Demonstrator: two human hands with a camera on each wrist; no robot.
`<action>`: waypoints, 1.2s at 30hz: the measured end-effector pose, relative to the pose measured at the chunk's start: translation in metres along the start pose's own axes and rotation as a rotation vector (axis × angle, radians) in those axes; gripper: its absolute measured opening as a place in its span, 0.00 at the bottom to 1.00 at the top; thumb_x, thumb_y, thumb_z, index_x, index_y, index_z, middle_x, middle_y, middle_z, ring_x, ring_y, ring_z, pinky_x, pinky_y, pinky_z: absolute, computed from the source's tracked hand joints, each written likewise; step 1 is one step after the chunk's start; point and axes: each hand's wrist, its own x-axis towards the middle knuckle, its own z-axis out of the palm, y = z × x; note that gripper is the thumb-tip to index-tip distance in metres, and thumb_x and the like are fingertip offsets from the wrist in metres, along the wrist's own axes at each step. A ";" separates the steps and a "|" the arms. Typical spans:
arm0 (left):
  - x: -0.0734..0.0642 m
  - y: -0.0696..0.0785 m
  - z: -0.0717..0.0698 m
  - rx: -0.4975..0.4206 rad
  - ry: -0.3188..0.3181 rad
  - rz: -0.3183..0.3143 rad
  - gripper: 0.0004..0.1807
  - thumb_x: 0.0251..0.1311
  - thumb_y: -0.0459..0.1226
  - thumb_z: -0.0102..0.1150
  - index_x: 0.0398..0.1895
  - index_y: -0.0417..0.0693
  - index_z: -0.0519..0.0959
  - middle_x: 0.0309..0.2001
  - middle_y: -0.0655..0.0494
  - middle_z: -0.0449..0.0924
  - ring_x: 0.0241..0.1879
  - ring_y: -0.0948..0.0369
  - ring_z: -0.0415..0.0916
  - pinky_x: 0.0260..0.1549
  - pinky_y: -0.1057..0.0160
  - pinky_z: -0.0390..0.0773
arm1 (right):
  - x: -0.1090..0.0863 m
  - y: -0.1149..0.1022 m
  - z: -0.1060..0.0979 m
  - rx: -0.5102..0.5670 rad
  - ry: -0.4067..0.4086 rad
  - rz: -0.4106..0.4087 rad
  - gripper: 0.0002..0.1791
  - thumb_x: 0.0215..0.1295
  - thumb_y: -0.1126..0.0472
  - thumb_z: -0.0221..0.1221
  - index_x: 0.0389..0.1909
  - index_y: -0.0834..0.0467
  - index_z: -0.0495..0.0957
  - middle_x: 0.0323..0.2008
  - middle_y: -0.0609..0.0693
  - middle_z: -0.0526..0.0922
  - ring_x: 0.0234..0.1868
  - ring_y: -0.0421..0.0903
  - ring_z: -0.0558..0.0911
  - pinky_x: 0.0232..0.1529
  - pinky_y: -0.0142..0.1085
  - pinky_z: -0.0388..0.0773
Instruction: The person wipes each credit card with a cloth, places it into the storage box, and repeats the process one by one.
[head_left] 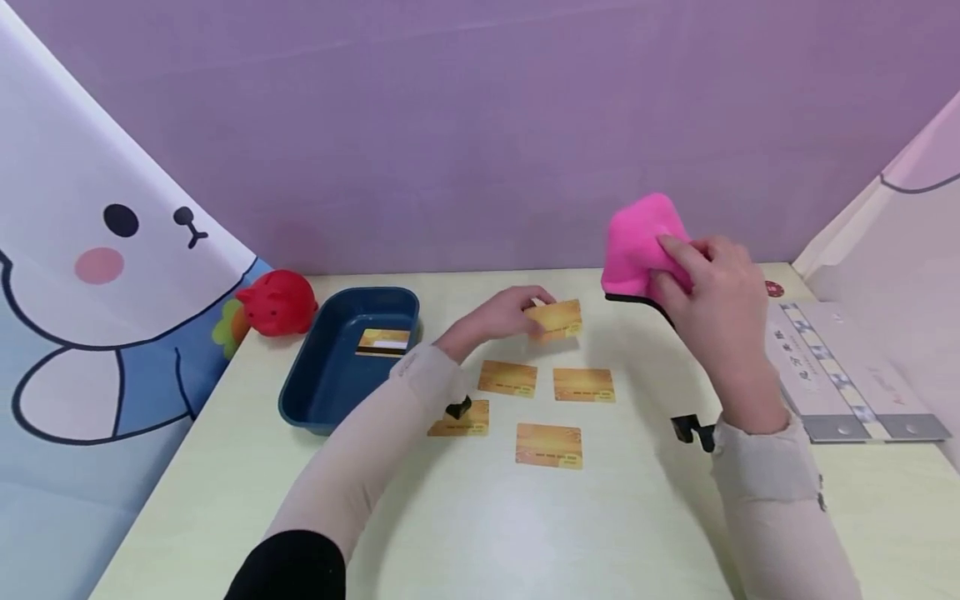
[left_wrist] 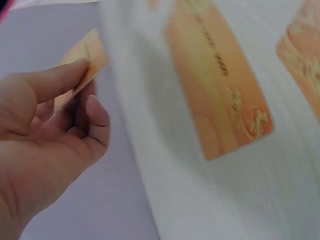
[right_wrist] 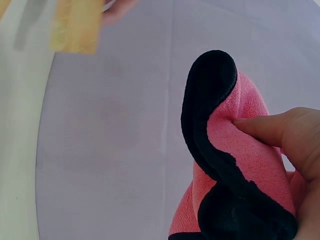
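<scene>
Our left hand [head_left: 507, 315] pinched a card [head_left: 558, 319] above the table [head_left: 480, 542]; our right hand [head_left: 716, 300] gripped a pink cloth [head_left: 637, 250] between thumb and fingers. Four cards [head_left: 584, 385] lay nearer us. Our left sleeve [head_left: 375, 454] partly hid the tray [head_left: 318, 383], which held another card [head_left: 383, 342]. A piggy [head_left: 283, 302] sat left of the tray, a box [head_left: 873, 358] far right.

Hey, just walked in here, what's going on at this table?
A person's left hand pinches a gold card just above the table, while the right hand grips a pink cloth with black edging. Four other gold cards lie spread on the table. One more card lies striped side up in the blue tray.
</scene>
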 end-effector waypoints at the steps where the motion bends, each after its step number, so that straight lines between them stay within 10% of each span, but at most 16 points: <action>1: -0.006 0.001 -0.004 -0.076 0.042 0.017 0.23 0.64 0.33 0.64 0.62 0.53 0.75 0.43 0.49 0.81 0.38 0.58 0.75 0.36 0.63 0.73 | 0.000 0.000 -0.001 0.002 0.008 0.005 0.18 0.64 0.65 0.62 0.55 0.58 0.83 0.41 0.68 0.80 0.39 0.67 0.75 0.41 0.60 0.68; 7: -0.040 0.018 -0.029 -0.404 0.295 0.111 0.22 0.71 0.37 0.58 0.67 0.50 0.73 0.46 0.49 0.80 0.37 0.58 0.73 0.36 0.65 0.73 | 0.000 0.001 -0.006 0.022 0.037 0.023 0.18 0.65 0.63 0.61 0.55 0.57 0.84 0.40 0.67 0.80 0.40 0.66 0.75 0.40 0.59 0.67; 18: -0.066 0.025 -0.034 -0.618 0.571 0.111 0.23 0.68 0.34 0.61 0.65 0.49 0.71 0.23 0.62 0.74 0.36 0.48 0.74 0.36 0.64 0.72 | 0.000 -0.003 -0.005 0.035 0.025 0.015 0.18 0.64 0.63 0.62 0.55 0.57 0.84 0.41 0.68 0.80 0.40 0.67 0.75 0.41 0.58 0.67; 36: -0.061 0.020 -0.020 -0.674 0.607 0.065 0.20 0.67 0.32 0.62 0.61 0.49 0.77 0.31 0.61 0.79 0.33 0.62 0.79 0.37 0.62 0.77 | 0.000 -0.004 0.001 0.027 0.030 -0.006 0.18 0.65 0.63 0.63 0.55 0.58 0.83 0.40 0.68 0.80 0.38 0.66 0.75 0.40 0.56 0.67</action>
